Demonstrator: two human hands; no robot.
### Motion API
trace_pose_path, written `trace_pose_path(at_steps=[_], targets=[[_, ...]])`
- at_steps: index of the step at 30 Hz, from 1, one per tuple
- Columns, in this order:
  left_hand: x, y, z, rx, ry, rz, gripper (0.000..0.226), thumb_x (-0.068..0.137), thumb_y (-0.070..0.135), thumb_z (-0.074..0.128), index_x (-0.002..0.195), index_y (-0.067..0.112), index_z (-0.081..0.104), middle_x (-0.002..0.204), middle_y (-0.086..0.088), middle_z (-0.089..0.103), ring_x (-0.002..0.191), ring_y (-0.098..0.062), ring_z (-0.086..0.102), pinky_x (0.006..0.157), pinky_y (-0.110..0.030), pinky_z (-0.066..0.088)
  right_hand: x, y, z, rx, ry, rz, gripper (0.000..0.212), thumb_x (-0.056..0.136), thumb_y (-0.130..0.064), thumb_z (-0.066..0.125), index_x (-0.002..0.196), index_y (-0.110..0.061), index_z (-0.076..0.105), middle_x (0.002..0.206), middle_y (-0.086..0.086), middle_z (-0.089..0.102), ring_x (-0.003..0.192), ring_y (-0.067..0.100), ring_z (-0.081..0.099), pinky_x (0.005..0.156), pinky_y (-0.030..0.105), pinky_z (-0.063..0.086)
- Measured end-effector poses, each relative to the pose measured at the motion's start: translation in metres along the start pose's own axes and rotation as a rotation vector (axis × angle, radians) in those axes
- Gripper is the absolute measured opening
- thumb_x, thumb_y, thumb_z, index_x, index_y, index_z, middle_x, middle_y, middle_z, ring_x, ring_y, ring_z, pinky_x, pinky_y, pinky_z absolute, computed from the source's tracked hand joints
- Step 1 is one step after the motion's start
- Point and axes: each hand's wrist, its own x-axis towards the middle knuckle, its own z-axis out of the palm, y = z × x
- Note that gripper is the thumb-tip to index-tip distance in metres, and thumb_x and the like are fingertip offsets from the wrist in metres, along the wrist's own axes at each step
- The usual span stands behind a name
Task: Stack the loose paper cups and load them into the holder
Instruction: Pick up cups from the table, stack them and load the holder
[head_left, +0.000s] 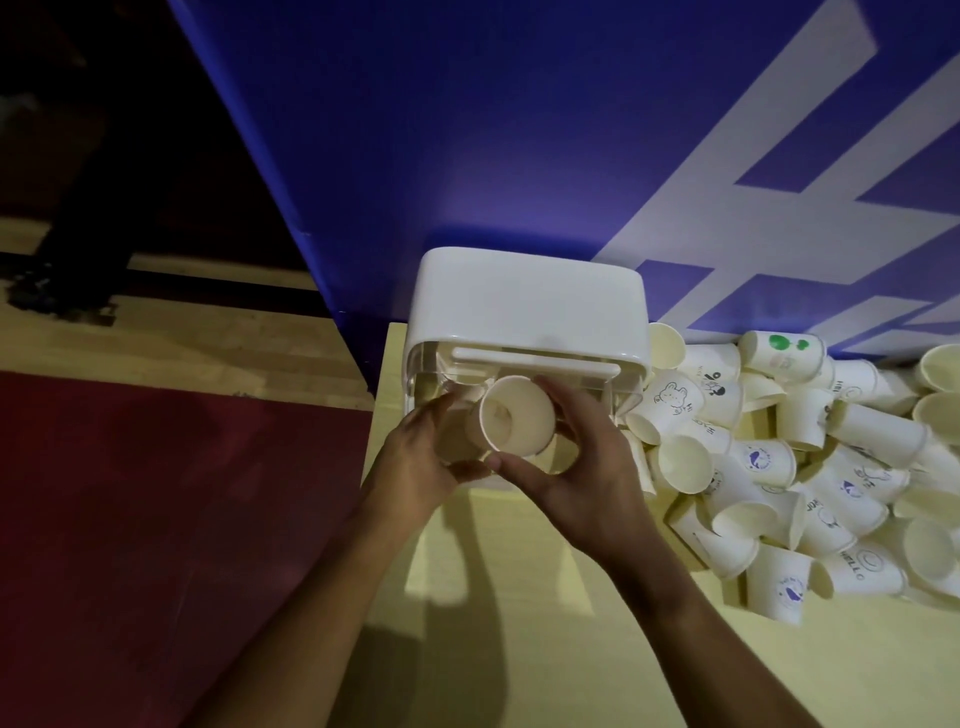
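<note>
Cream-white and unprinted inside, a paper cup (514, 415) lies tilted with its open mouth towards the camera. It is held just in front of the clear lower part of the holder (530, 306) and above the table's left end. The right hand (582, 467) grasps it from the right, with the fingers curled over its upper side and the thumb beneath the rim. The left hand (426, 457) closes on it from the left, its thumb tip almost meeting the right thumb under the cup. A second pale cup shape shows behind the left fingers, but whether it is nested with the first cannot be told.

The holder is a box with rounded corners, an opaque white top and a transparent front. It stands on the pale yellow table (519, 623) against a blue panel (467, 130) crossed by broad white stripes.

Just to the right of the holder, loose cups (805, 467) lie in a jumbled heap that runs along the foot of the panel to the right edge of view. Most lie on their sides. Some carry small prints: a rabbit outline, green dots, blue emblems, the word HELLO.

Left of the table, a dark red mat (156, 519) lies on a wooden floor (182, 338), which is dim and in shadow.
</note>
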Motion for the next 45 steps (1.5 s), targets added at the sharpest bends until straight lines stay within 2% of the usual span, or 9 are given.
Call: trace_pose_path(at_steps=[7,10,14,17,28,31,34,39,45], targets=[[-0.022,-0.006,-0.025,-0.213,-0.067,-0.023,0.075,0.082,0.007,0.079,0.141,0.042,0.048,0.127,0.017,0.066,0.115,0.002,0.064,0.095,-0.029,0.056,0.007,0.006,0.027,-0.029,-0.062,0.041,0.082,0.072,-0.049,0.089,0.143,-0.027,0.053,0.132,-0.014,0.061,0.124,0.007,0.057,0.097,0.041,0.054],[-0.026,-0.008,-0.034,-0.323,-0.053,-0.066,0.065,0.086,0.017,0.073,0.131,0.058,0.051,0.121,0.020,0.070,0.114,-0.002,0.067,0.095,-0.033,0.056,0.007,0.002,0.033,-0.037,-0.051,0.046,0.083,0.073,-0.048,0.090,0.143,-0.026,0.053,0.133,-0.012,0.061,0.124,0.007,0.057,0.098,0.040,0.054],[-0.022,-0.006,-0.033,-0.345,-0.078,-0.064,0.052,0.095,0.002,0.061,0.138,0.032,0.060,0.121,0.015,0.072,0.117,-0.003,0.066,0.101,-0.033,0.053,0.006,-0.002,0.039,-0.044,-0.035,0.023,0.081,0.073,-0.045,0.092,0.141,-0.022,0.055,0.130,-0.010,0.063,0.121,0.008,0.059,0.099,0.032,0.052],[-0.021,0.001,-0.032,-0.332,-0.048,-0.082,0.052,0.098,-0.006,0.051,0.124,0.038,0.063,0.103,0.016,0.075,0.102,0.002,0.069,0.090,-0.017,0.051,0.006,0.001,0.044,-0.080,-0.067,0.025,0.081,0.072,-0.043,0.092,0.141,-0.021,0.056,0.131,-0.009,0.063,0.120,0.005,0.059,0.101,0.017,0.045],[-0.013,0.002,-0.023,-0.308,-0.019,-0.188,0.032,0.108,0.029,0.048,0.136,0.037,0.061,0.081,0.015,0.075,0.085,0.003,0.072,0.087,-0.026,0.055,0.001,0.039,0.067,-0.091,-0.162,0.148,0.083,0.074,-0.056,0.085,0.146,-0.027,0.054,0.137,-0.014,0.060,0.123,-0.005,0.052,0.099,0.005,0.037],[-0.009,-0.006,-0.021,-0.203,-0.065,-0.161,0.041,0.107,0.023,0.050,0.145,0.038,0.054,0.098,0.009,0.076,0.091,0.002,0.071,0.090,-0.026,0.056,0.003,0.042,0.067,-0.057,-0.179,0.186,0.082,0.073,-0.054,0.087,0.145,-0.032,0.054,0.136,-0.017,0.062,0.121,-0.003,0.056,0.098,0.017,0.047],[-0.007,-0.006,-0.023,-0.143,-0.090,-0.174,0.044,0.107,0.024,0.049,0.148,0.039,0.051,0.112,0.010,0.073,0.094,0.010,0.066,0.082,-0.007,0.048,0.006,0.043,0.066,-0.052,-0.191,0.198,0.081,0.072,-0.049,0.090,0.143,-0.034,0.054,0.133,-0.020,0.063,0.119,-0.002,0.058,0.098,0.021,0.050],[-0.007,-0.003,-0.024,-0.112,-0.096,-0.161,0.044,0.108,0.022,0.049,0.150,0.035,0.050,0.109,0.012,0.070,0.089,0.027,0.056,0.074,0.001,0.042,0.008,0.045,0.064,-0.061,-0.202,0.206,0.079,0.072,-0.046,0.091,0.141,-0.038,0.054,0.133,-0.021,0.063,0.119,0.000,0.060,0.099,0.030,0.054],[-0.010,-0.002,-0.023,-0.097,-0.094,-0.138,0.044,0.108,0.023,0.050,0.150,0.033,0.049,0.101,0.018,0.070,0.091,0.020,0.061,0.077,-0.003,0.046,0.009,0.044,0.058,-0.065,-0.252,0.187,0.081,0.074,-0.049,0.089,0.144,-0.045,0.048,0.141,-0.022,0.058,0.125,0.000,0.055,0.103,0.033,0.052]])
